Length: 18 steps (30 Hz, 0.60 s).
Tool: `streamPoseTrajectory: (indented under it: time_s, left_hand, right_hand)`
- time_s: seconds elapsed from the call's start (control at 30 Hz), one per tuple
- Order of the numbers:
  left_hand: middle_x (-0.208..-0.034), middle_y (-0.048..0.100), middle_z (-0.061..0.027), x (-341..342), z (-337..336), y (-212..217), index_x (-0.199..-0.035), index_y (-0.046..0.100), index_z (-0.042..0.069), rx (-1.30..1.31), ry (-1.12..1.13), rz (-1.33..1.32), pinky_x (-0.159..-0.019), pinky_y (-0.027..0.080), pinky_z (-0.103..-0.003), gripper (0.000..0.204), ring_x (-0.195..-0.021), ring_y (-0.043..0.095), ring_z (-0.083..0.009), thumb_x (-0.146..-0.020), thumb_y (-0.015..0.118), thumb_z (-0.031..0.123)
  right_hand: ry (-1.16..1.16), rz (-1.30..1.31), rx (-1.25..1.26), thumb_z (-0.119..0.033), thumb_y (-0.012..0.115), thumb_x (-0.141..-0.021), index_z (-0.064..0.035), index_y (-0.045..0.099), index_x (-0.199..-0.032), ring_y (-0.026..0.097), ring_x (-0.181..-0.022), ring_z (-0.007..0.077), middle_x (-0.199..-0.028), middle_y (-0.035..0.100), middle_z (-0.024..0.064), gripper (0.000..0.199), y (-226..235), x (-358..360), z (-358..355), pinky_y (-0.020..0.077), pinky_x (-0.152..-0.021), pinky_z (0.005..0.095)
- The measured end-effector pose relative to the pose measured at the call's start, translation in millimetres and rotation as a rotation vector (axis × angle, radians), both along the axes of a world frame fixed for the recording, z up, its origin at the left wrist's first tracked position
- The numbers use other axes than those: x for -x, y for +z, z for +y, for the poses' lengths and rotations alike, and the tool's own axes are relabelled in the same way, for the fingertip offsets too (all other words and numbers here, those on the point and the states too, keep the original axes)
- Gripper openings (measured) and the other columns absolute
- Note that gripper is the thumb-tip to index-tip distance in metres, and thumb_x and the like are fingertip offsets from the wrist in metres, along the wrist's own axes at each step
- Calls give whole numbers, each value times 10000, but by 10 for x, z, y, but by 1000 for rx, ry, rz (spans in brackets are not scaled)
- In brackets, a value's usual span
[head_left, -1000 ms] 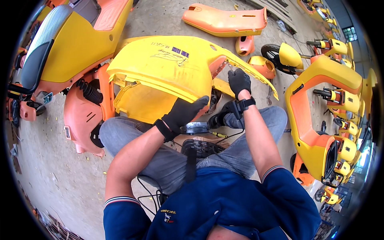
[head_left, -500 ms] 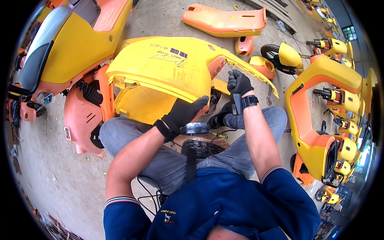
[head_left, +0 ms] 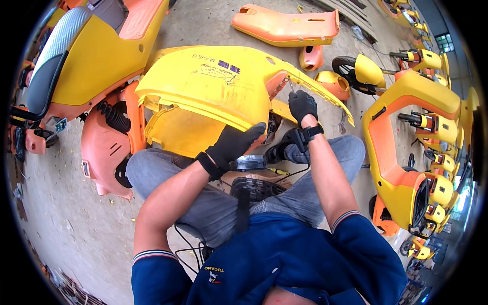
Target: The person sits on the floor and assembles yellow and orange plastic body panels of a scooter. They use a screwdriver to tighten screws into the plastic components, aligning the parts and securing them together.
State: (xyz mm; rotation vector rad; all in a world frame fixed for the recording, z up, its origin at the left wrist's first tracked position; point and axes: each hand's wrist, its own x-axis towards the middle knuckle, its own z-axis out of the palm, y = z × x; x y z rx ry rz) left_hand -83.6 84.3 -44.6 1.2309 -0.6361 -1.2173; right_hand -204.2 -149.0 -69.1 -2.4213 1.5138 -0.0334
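Note:
A large yellow scooter body panel [head_left: 203, 96] with dark handwriting lies in front of my legs. At its near right corner my left hand [head_left: 235, 145], in a black glove, is closed round the lower edge. My right hand [head_left: 304, 105], also gloved, is a fist beside the panel's narrow yellow arm [head_left: 320, 92]. From that fist a thin metal shaft [head_left: 291, 86] points toward the salmon inner side of the panel; its kind cannot be made out, as the fingers hide the rest.
A yellow and salmon scooter body [head_left: 91, 61] stands at the left, beside a salmon cover [head_left: 104, 147]. Another long cover [head_left: 284, 26] lies at the far side. On the right are a yellow frame shell [head_left: 376, 147] and several scooters. Black cables [head_left: 190, 249] run by my lap.
My right hand has turned at the wrist and shifted slightly, with its back now facing up. My left hand stays on the panel's edge.

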Motion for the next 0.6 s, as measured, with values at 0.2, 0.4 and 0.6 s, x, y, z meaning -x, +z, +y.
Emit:
streamPoseTrajectory:
  time_s: [0.2, 0.4, 0.6]
  left_hand:
    - [-1133, 620, -72, 7, -28, -58, -1221, 544, -2, 21, -13, -32, -847, 483, -298, 394, -988, 586, -152, -881, 674, 147]
    - [-1127, 622, -72, 13, -44, -46, -1215, 543, -5, 20, 6, -3, -847, 484, -298, 385, -983, 590, -150, -881, 672, 134]
    - [-1120, 626, -64, -10, -35, 8, -1206, 553, -3, 9, 1, 4, -829, 487, -292, 381, -973, 591, -144, -880, 677, 149]
  right_hand:
    - [-394, -638, -686, -337, 509, -923, -22, 632, -843, 581, -534, 237, -683, 631, 128, 347, -216, 126, -131, 472, -504, 362]
    - [-446, -938, -900, -289, 503, -947, -55, 582, -842, 467, -468, 128, -619, 530, 37, 268, -207, 113, -125, 404, -432, 255]
    - [-420, -1063, -1268, -350, 518, -977, -33, 565, -985, 516, -592, 115, -749, 564, 22, 321, -371, 130, -221, 464, -529, 233]
